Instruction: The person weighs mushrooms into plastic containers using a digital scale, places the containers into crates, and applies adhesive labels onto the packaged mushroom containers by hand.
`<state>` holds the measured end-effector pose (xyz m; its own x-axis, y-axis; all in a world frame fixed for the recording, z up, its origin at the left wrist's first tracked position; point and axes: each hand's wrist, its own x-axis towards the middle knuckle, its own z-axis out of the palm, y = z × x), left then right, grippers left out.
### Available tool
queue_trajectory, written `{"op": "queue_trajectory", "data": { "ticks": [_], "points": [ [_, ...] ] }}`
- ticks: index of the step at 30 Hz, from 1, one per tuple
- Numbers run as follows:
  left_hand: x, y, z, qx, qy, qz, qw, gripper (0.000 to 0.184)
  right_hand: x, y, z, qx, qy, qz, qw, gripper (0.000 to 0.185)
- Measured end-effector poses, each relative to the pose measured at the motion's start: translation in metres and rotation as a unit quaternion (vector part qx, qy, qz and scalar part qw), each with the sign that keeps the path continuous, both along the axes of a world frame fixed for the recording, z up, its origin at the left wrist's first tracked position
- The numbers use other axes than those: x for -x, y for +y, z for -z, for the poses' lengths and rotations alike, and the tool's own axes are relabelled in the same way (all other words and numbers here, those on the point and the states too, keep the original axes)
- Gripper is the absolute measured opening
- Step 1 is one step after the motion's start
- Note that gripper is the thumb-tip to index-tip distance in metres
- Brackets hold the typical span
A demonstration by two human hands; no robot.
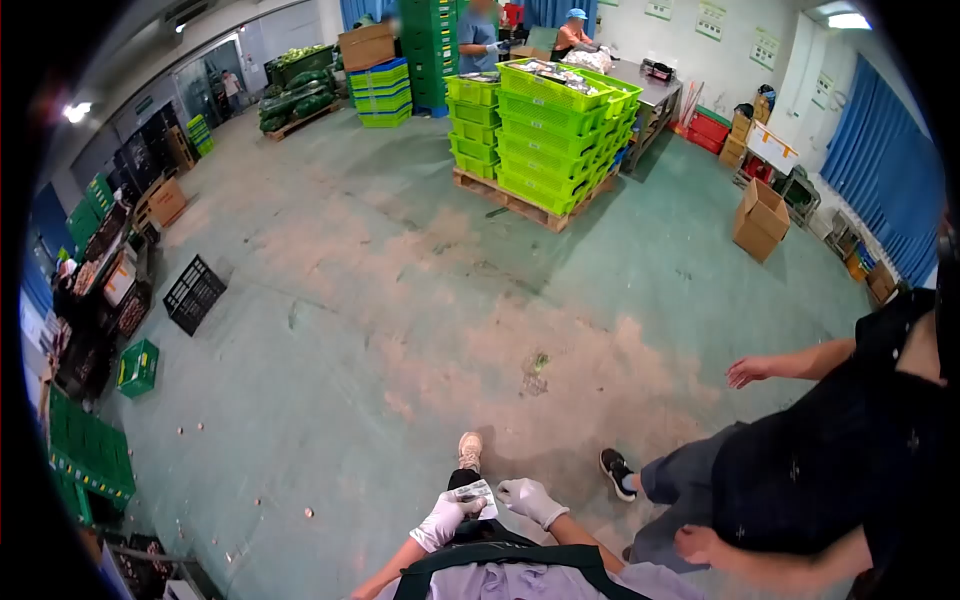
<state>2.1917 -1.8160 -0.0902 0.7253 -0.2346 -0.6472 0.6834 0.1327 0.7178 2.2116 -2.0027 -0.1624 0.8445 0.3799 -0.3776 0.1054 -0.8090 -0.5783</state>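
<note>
My left hand [440, 522], in a white glove, grips a small white sheet of printed labels [476, 497] in front of my apron [500, 556]. The print is too small to read. To the right of the sheet is my right hand [534, 502], also white-gloved, its fingers curled together. Whether anything is pinched in those fingers is too small to make out. A small gap shows between the right hand and the sheet.
A person in dark clothes [810, 470] stands close on my right. Lime-green crates [545, 140] stand stacked on a wooden pallet [530, 208] ahead. A black crate [195, 295] and a green crate [138, 368] lie at left; an open cardboard box [760, 220] stands at right.
</note>
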Motion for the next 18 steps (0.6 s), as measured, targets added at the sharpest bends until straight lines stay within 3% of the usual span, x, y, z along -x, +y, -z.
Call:
{"op": "queue_trajectory", "data": {
  "ticks": [5, 7, 8, 13, 15, 18],
  "points": [
    [-0.163, 0.002, 0.015, -0.016, -0.046, 0.126, 0.991, 0.022, -0.126, -0.007, 0.018, 0.053, 0.006, 0.044, 0.998, 0.028],
    [-0.219, -0.005, -0.014, 0.051, -0.031, 0.064, 0.996, 0.023, -0.175, -0.017, 0.009, 0.100, 0.034, 0.037, 0.994, 0.029],
    [-0.246, -0.006, -0.028, 0.027, -0.023, 0.093, 0.995, 0.023, -0.199, -0.022, 0.000, 0.084, 0.029, 0.057, 0.994, 0.030],
    [-0.339, -0.018, -0.030, 0.033, -0.009, 0.112, 0.993, 0.021, -0.286, -0.038, -0.014, 0.056, -0.005, 0.140, 0.989, 0.028],
    [-0.374, -0.024, -0.016, 0.028, 0.011, 0.154, 0.988, 0.030, -0.319, -0.049, -0.005, 0.058, -0.010, 0.147, 0.987, 0.028],
    [-0.426, -0.034, -0.017, 0.010, 0.004, 0.161, 0.987, 0.027, -0.369, -0.062, -0.001, 0.075, 0.038, 0.138, 0.987, 0.029]
  ]
}}
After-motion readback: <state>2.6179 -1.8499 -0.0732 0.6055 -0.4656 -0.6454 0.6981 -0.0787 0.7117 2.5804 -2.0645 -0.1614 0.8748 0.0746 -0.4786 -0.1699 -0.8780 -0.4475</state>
